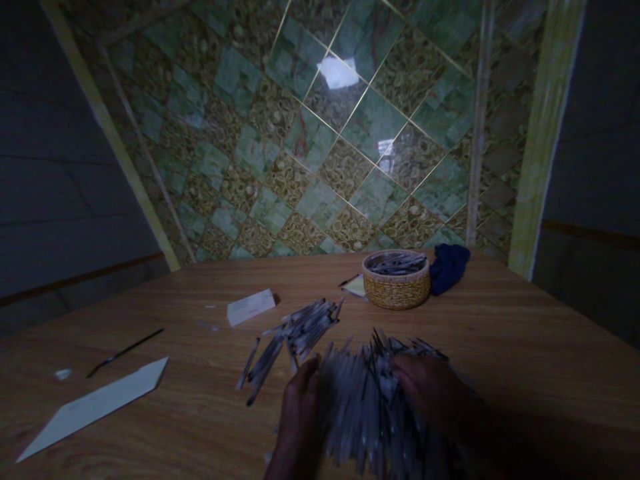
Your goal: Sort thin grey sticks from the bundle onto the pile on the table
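A large bunch of slim, pale, see-through pens [363, 407], some with dark ends, lies on the table in front of me. My left hand [301, 399] presses in at the bunch's left side, its fingers curled against the pens. From the right, my right hand [425, 387] closes over the upper part of the same bunch. Dim light and blur hide most of my fingertips. Just beyond my left hand a smaller loose heap of similar pens [305, 330] is spread on the wood.
A round woven basket [395, 290] full of similar pens stands at the back, beside a dark blue cloth [449, 267]. A small white box [251, 307], a thin dark stick [127, 350] and a folded pale card [100, 405] lie leftward on the wooden table [200, 373]. Behind rises a tiled wall.
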A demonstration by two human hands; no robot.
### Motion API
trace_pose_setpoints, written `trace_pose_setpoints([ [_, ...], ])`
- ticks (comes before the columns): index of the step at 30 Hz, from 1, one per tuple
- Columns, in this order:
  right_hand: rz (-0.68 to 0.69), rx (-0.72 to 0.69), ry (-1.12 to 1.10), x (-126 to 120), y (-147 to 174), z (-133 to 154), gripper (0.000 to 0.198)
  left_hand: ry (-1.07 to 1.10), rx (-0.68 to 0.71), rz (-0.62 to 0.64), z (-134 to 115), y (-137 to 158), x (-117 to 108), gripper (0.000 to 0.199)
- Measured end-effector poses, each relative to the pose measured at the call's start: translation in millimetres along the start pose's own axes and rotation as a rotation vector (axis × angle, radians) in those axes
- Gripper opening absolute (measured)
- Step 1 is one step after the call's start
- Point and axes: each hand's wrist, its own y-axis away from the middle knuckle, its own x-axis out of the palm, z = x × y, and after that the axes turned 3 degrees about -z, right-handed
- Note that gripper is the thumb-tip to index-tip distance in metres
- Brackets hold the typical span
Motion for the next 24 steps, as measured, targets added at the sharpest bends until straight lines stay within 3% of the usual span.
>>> trace_pose_setpoints([
  [7,0.121,0.059,0.102,-16.9,-4.5,-16.6,0.024,-0.035,0.012,-0.005,-10.9,1.7,-0.3,0.038],
  [13,0.159,0.092,0.161,-34.0,-4.8,-29.2,0.028,-0.077,0.044,-0.037,-5.2,-5.2,-4.1,0.033],
  [24,0.293,0.122,0.181,-24.9,-10.0,-62.9,0.027,-0.066,-0.011,-0.149,-21.7,-5.6,-9.8,0.03],
])
